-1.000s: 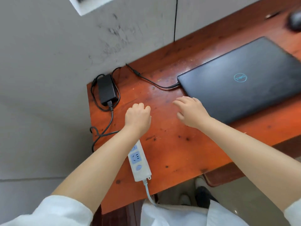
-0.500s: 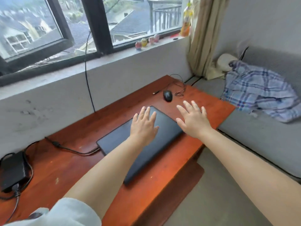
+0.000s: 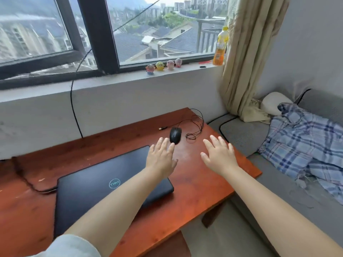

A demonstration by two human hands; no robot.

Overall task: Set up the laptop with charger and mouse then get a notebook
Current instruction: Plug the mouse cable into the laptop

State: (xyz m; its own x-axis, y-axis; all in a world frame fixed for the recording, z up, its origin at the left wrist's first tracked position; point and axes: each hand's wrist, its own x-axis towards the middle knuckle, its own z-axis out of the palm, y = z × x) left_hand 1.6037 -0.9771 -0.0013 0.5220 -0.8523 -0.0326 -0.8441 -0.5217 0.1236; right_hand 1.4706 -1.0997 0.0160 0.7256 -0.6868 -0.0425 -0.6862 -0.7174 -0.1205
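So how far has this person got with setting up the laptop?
The charger cable already runs to the closed laptop, so that part looks done. Both hands are open and empty: the left hand almost at the mouse, the right hand beside it. The mouse's USB plug lies loose on the desk, unconnected. No notebook is in view.

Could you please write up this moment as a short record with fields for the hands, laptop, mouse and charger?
left hand: open, fingers spread, above the laptop's far right corner, fingertips near the mouse
right hand: open, empty, above the bare desk
laptop: lid closed, flat on the desk
mouse: on the desk beyond the laptop, its cable loose, plug lying free
charger cable: runs to the laptop's left edge
notebook: none in view
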